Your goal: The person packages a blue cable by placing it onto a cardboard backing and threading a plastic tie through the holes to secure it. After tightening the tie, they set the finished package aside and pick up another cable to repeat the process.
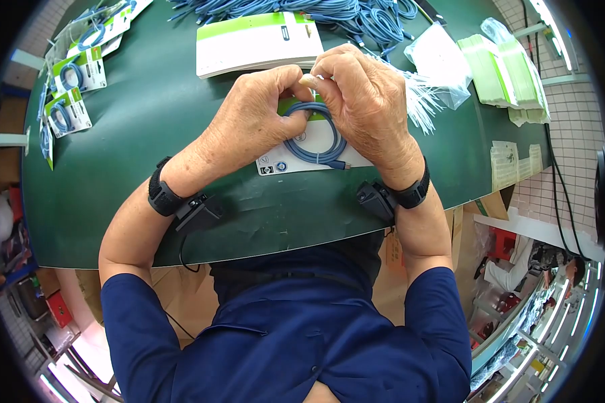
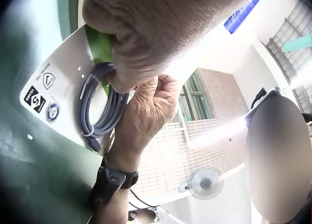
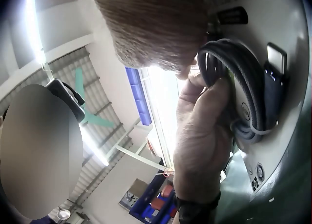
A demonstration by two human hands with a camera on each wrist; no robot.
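A blue cable (image 1: 314, 142) is wound into a neat round coil. It lies on a white card (image 1: 301, 152) with a green top and small round marks on it. The card sits flat on the green table (image 1: 148, 134), close to the near edge and about in the middle.

The top of the coil is hidden under both hands. The green part of the card is mostly covered too. What the fingertips press between them is too small to make out. A plug shows at the coil's lower right.

The left hand (image 1: 252, 121) bends down over the top of the coil, with its thumb and first fingers pinched together on the cable. The right hand (image 1: 363, 101) comes in from the other side, with its fingers curled and pinching at the same spot. The two hands touch each other above the card.
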